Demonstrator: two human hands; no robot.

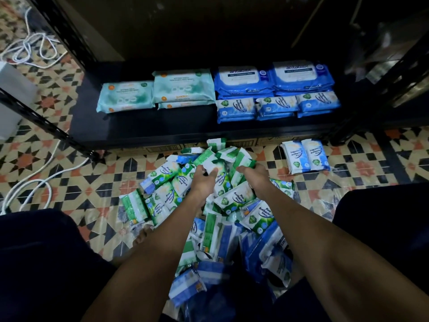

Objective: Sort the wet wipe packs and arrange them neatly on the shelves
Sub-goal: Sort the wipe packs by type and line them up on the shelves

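Observation:
A heap of green-and-white pine wipe packs (162,194) mixed with blue packs lies on the tiled floor in front of me. My left hand (204,176) and my right hand (251,173) together grip a bunch of green packs (222,156) at the heap's far end. On the black bottom shelf (144,129) lie teal packs (126,96) at left, large blue packs (274,81) at the back right, and small blue-and-white packs (276,106) in front of them.
Two small blue-and-white packs (305,155) stand on the floor right of the heap. White cables (30,189) run over the floor at left. The shelf's black post (44,119) slants down at left. My dark-clad knees frame the heap.

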